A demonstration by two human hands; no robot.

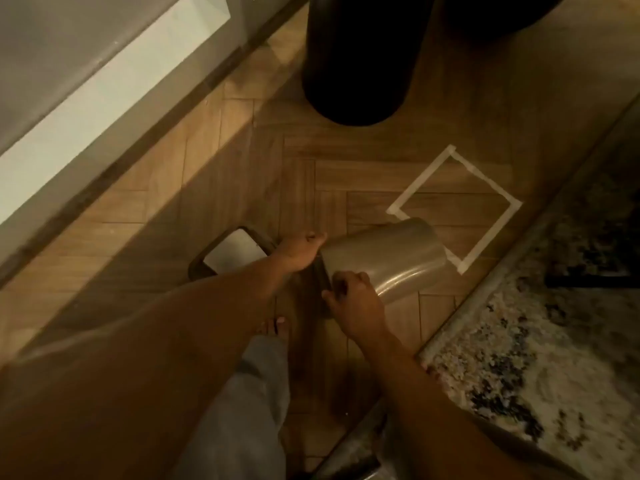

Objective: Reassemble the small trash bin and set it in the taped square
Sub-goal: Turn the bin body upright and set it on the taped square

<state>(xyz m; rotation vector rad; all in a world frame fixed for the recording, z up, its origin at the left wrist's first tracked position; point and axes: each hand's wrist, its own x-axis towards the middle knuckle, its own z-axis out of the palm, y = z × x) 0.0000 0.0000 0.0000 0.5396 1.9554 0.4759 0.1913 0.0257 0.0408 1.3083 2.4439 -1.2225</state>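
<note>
- Hands first: I see both of them on the small metal bin body (384, 261), which is tipped on its side just above the wood floor (207, 188), closed base pointing away toward the taped square (453, 207).
- My left hand (299, 252) is at the far side of the bin's open end, fingers curled onto the rim; how tightly they grip I cannot tell, as the fingertips are partly hidden.
- My right hand (353, 299) wraps the near side of the same end, fingers closed over the rim and a dark band (320, 282) that sits there.
- The bin's base overlaps the near-left edge of the taped square in this view; whether it touches the floor there I cannot tell.
- A dark-framed lid with a pale flap (233, 252) lies flat on the floor, just left of my left wrist, apart from the bin body.
- A tall black cylinder (360, 60) stands well beyond the square.
- A speckled rug (540, 323) borders the floor on the right, close to the square's right corner.
- A bare foot (277, 327) and grey trouser leg (242, 403) show below my arms.
</note>
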